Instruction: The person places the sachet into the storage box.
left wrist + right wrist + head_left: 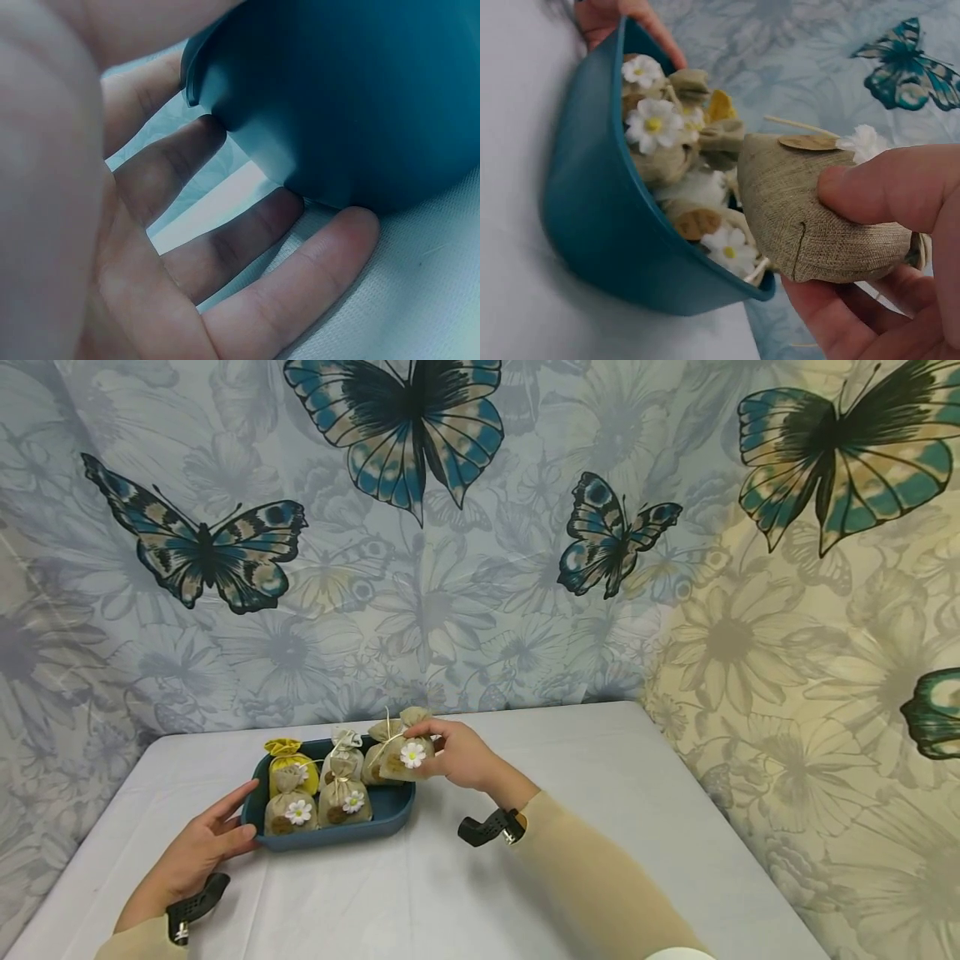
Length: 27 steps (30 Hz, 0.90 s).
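A dark teal plastic bin (337,836) stands on the table, holding several small drawstring sachets. Two beige burlap sachets with white daisies, one at front left (288,815) and another beside it (343,802), sit before a yellow sachet (282,748) and a whitish one (347,740). My left hand (202,847) rests against the bin's left end, its fingers (262,300) fairly straight along the outer wall. My right hand (461,753) pinches a beige daisy sachet (810,217) between thumb and fingers, over the bin's right end. Next to it is another beige sachet (375,763).
A white cloth covers the table (570,843). Behind it hangs a curtain (450,635) with flowers and large butterflies, continuing down the right side. Black straps (491,827) sit on both wrists.
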Motion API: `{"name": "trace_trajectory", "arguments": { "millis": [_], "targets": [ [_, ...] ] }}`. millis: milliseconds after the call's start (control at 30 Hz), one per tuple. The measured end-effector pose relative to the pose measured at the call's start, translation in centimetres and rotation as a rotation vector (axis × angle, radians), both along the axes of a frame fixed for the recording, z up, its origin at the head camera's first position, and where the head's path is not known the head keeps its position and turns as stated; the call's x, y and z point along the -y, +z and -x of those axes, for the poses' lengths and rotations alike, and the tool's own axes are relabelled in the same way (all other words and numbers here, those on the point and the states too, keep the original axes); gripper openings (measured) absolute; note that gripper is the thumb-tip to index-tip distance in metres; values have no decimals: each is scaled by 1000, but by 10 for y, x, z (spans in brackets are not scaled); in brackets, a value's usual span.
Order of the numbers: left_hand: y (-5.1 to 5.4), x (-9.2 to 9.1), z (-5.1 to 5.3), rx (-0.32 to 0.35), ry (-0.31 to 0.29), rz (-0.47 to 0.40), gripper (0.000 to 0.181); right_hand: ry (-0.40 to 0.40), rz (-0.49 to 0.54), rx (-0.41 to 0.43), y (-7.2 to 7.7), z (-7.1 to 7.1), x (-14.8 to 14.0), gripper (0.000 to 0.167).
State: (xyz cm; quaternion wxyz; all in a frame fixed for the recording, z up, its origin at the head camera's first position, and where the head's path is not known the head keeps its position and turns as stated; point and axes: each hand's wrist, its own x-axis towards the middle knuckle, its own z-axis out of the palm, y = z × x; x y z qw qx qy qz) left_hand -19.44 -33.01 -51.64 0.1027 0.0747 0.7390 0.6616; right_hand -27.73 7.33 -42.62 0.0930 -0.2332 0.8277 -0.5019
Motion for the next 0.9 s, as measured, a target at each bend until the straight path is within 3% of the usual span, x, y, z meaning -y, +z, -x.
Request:
{"name": "trace_trajectory", "arguments": {
  "millis": [500, 900],
  "targets": [
    [1, -1, 1, 0, 0, -9, 76, 111, -285, -115, -11, 5, 29, 52],
    [1, 0, 0, -4, 0, 7, 75, 119, -329, -98, -21, 7, 42, 45]
  ]
}}
